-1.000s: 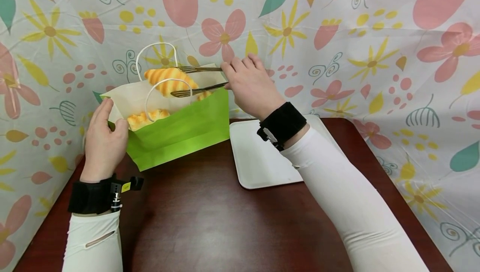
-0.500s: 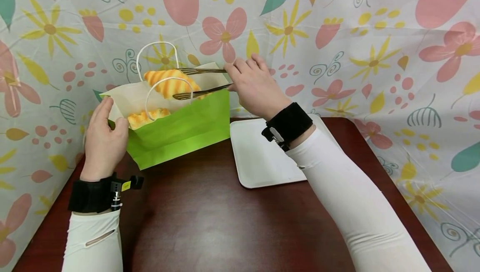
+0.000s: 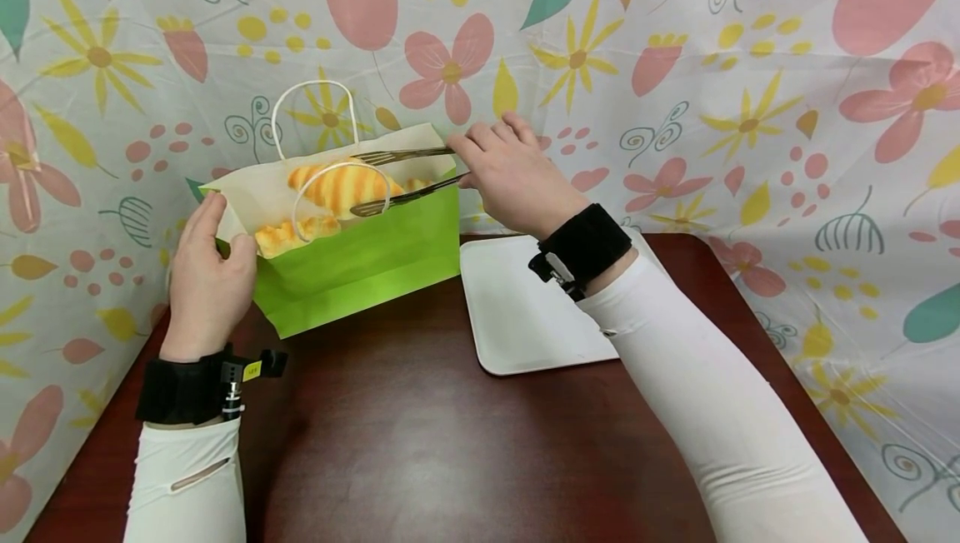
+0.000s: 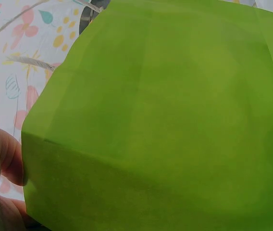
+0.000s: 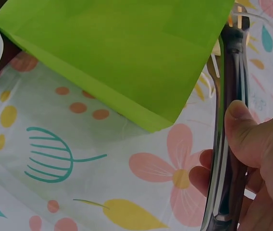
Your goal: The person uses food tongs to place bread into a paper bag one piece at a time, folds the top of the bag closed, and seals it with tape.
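Note:
A green paper bag with white rope handles stands tilted on the table. My left hand holds its left side edge, thumb toward the front; in the left wrist view the bag's green face covers most of the frame. My right hand grips metal tongs, whose tips lie on either side of a striped, croissant-like bread in the bag's mouth. In the right wrist view, thumb and fingers wrap the tongs. Another bread sits lower left inside; its underside is hidden.
A white tray lies right of the bag, partly under my right forearm. The dark brown table extends in front. Behind hangs a flower-printed curtain. Another bit of bread shows at the bag's right.
The tongs and the striped bread have moved down, deeper into the bag's mouth. My right hand has shifted slightly right and down. My left hand and the bag have barely moved.

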A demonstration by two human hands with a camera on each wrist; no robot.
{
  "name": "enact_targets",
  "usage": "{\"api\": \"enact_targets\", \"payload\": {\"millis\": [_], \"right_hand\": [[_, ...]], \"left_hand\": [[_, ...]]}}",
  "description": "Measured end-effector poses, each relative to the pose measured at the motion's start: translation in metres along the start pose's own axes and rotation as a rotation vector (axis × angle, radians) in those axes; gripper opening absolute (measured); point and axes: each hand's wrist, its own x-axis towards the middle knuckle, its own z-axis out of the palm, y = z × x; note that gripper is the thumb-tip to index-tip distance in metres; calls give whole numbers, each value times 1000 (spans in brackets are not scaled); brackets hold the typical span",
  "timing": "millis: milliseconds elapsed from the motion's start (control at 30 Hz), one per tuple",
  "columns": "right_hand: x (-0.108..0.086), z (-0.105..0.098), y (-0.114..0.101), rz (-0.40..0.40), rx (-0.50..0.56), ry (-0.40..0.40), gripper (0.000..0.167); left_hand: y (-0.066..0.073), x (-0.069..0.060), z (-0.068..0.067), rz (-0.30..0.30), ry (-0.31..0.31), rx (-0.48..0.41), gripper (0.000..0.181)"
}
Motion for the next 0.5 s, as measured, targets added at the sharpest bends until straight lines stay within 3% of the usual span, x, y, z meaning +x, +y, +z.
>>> {"api": "enact_targets", "payload": {"millis": [500], "right_hand": [[6, -6, -14, -15, -113, -101, 39]], "left_hand": [[0, 1, 0, -17, -11, 4, 69]]}}
